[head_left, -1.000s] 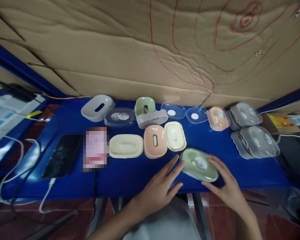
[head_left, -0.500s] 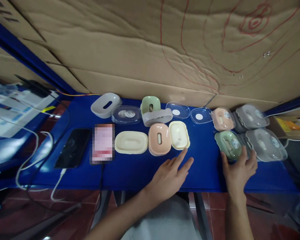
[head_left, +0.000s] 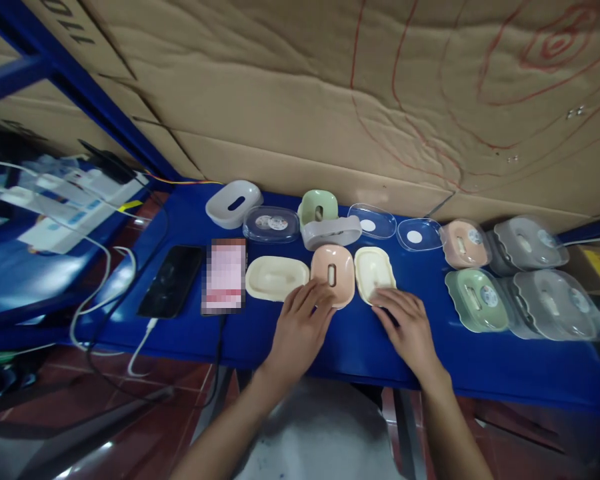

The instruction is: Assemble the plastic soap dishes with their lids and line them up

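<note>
My left hand (head_left: 300,323) has its curled fingers on the near left corner of a peach soap dish (head_left: 343,270) with a slot in its floor. The fingers cover that corner, and the thumb is by the near edge. At the near end of a small cream tray (head_left: 375,267), my right hand (head_left: 407,327) has its fingers over the rim and its thumb below. Both pieces lie on the blue table (head_left: 345,347), slightly apart. Left of the peach dish lies a longer cream tray (head_left: 277,279).
Behind stand a grey dish (head_left: 227,212), a green dish (head_left: 325,200), a grey band-shaped piece (head_left: 330,235) and clear lids (head_left: 420,235). Lidded green (head_left: 485,307), peach (head_left: 465,243) and grey boxes (head_left: 555,303) sit right. Phones (head_left: 173,283) and cables lie left.
My right hand has left the lidded green box and come to the small cream tray. My left hand has moved back to the peach dish. The tray now sits slightly apart from the dish.
</note>
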A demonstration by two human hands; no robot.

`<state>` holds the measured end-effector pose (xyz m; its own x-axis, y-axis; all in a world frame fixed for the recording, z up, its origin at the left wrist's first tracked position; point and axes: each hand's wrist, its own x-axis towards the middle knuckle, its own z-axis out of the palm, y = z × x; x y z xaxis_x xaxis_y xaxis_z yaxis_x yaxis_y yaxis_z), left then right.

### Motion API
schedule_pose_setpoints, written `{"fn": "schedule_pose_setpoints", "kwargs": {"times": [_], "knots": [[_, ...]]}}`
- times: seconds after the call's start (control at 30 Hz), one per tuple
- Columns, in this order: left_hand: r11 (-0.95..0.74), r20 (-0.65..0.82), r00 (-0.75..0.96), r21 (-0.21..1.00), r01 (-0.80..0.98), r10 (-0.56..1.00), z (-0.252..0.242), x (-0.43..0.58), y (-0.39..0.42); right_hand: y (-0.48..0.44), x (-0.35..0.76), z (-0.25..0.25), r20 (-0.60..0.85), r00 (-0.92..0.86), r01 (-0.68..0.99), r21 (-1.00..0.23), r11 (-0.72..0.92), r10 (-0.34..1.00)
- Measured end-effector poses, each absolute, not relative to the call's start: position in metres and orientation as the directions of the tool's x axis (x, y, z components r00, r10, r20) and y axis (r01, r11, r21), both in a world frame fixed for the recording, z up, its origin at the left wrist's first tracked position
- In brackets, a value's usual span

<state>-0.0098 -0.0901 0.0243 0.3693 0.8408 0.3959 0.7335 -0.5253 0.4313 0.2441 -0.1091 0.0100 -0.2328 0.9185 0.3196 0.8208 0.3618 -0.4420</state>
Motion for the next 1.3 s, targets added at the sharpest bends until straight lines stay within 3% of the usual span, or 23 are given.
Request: {"fn": "schedule_pose_setpoints", "kwargs": {"times": [0.07, 0.13, 0.23, 0.3, 0.4, 0.5, 0.63, 0.77, 1.0, 1.2, 1.3], "knots": [[-0.544, 0.44, 0.342, 0.505, 0.67, 0.83, 0.026, -0.016, -0.089, -0.116, 0.253, 0.01, 0.336, -0.106, 0.775, -0.562, 0.29, 0.936], [-0.547, 0.473, 0.294, 0.593, 0.591, 0.83, 0.03, -0.019, -0.09, -0.125, 0.263, 0.007, 0.333, 0.134, 0.706, -0.693, 0.146, 0.933], [-0.584, 0.498, 0.307, 0.661, 0.472, 0.811, 0.038, -0.023, -0.095, -0.134, 0.276, -0.001, 0.265, 0.511, 0.519, -0.853, -0.048, 0.818], [-0.657, 0.513, 0.415, 0.637, 0.403, 0.752, 0.042, -0.022, -0.103, -0.134, 0.285, -0.007, 0.2, 0.614, 0.409, -0.908, -0.09, 0.764], [-0.756, 0.516, 0.581, 0.579, 0.306, 0.63, 0.039, -0.018, -0.121, -0.13, 0.298, -0.013, 0.144, 0.629, 0.361, -0.924, -0.123, 0.764], [-0.806, 0.477, 0.692, 0.528, 0.267, 0.542, 0.026, -0.016, -0.14, -0.127, 0.308, -0.013, 0.15, 0.575, 0.459, -0.873, -0.165, 0.804], [-0.789, 0.408, 0.713, 0.513, 0.337, 0.57, 0.009, -0.022, -0.153, -0.126, 0.303, -0.006, 0.286, 0.424, 0.755, -0.636, -0.16, 0.86], [-0.735, 0.406, 0.621, 0.484, 0.475, 0.67, 0.008, -0.032, -0.149, -0.116, 0.291, 0.006, 0.398, 0.184, 0.89, -0.455, 0.02, 0.899], [-0.697, 0.428, 0.551, 0.439, 0.567, 0.717, 0.009, -0.055, -0.139, -0.062, 0.31, 0.042, 0.325, -0.203, 0.95, -0.165, 0.266, 0.924], [-0.685, 0.448, 0.519, 0.441, 0.58, 0.728, 0.007, -0.061, -0.14, -0.037, 0.261, 0.045, 0.202, -0.546, 0.792, -0.191, 0.58, 0.813], [-0.681, 0.514, 0.454, 0.467, 0.563, 0.728, 0.007, -0.067, -0.142, -0.037, 0.235, 0.031, 0.171, -0.616, 0.733, -0.234, 0.639, 0.769]]}}
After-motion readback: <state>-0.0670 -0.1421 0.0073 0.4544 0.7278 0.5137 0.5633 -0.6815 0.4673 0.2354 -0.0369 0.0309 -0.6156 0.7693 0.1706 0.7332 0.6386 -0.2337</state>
